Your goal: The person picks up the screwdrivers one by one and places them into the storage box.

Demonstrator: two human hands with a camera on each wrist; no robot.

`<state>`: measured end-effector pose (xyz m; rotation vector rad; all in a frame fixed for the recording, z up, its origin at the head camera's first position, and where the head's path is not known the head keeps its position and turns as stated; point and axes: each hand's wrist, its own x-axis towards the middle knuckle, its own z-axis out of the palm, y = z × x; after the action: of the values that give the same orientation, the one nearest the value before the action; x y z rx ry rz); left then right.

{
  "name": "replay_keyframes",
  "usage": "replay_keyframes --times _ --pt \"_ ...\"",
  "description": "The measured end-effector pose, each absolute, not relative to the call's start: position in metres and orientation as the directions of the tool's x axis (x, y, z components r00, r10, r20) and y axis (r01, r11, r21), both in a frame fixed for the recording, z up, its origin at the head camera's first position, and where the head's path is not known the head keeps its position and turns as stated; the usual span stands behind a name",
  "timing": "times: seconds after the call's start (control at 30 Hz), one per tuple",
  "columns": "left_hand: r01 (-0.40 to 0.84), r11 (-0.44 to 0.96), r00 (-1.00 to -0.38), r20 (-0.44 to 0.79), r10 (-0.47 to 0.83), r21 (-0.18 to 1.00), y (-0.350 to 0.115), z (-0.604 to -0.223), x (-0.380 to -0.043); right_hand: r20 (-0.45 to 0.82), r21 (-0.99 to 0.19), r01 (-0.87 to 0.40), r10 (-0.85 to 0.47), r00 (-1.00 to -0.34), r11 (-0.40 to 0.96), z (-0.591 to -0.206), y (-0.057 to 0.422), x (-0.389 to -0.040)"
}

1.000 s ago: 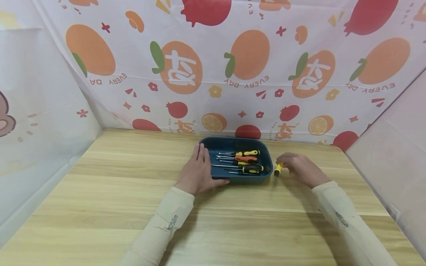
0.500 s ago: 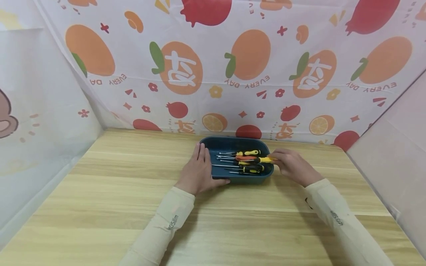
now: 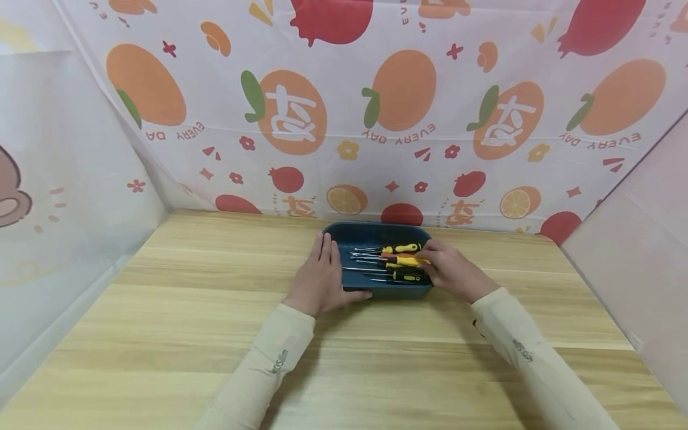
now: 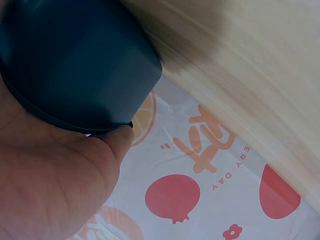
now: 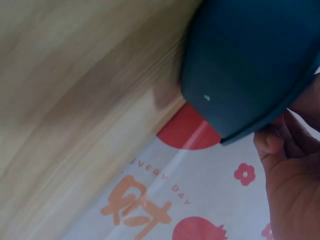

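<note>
A dark blue rectangular container (image 3: 400, 291) stands on the wooden table, with several screwdrivers (image 3: 407, 275) lying in it, their shafts to the left. My left hand (image 3: 318, 280) rests on its left end, fingers straight along the rim and thumb along the front wall. In the left wrist view that hand (image 4: 60, 180) touches the rim. My right hand (image 3: 451, 270) reaches over the right end and pinches a yellow screwdriver (image 3: 405, 261) by its handle end, low over the others. The right wrist view shows the hand (image 5: 295, 170) at the rim; the screwdriver is hidden there.
A white cloth (image 3: 344, 107) printed with fruit hangs behind the table. More pale cloth (image 3: 59, 179) hangs at the left side. The wooden tabletop (image 3: 376, 370) extends in front of the container and to both sides.
My right hand has brought the yellow screwdriver from outside the container's right end to the left, over the rim and down among the others. The left hand has stayed in place.
</note>
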<state>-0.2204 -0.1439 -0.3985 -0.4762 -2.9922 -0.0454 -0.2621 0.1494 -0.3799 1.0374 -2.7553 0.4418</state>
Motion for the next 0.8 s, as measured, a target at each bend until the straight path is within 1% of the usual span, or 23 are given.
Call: replay_keyframes --times 0.3,0.8 --pt "0.307 0.952 -0.946 0.117 0.303 0.013 -0.144 -0.397 -0.222 0.167 -0.211 -0.616 -0.593 -0.788 0.759 -0.377 0.140 -0.264" --pt "0.304 0.953 -0.947 0.113 0.300 0.019 -0.142 -0.399 -0.216 0.064 -0.206 -0.610 -0.612 -0.789 0.765 -0.373 0.132 -0.267"
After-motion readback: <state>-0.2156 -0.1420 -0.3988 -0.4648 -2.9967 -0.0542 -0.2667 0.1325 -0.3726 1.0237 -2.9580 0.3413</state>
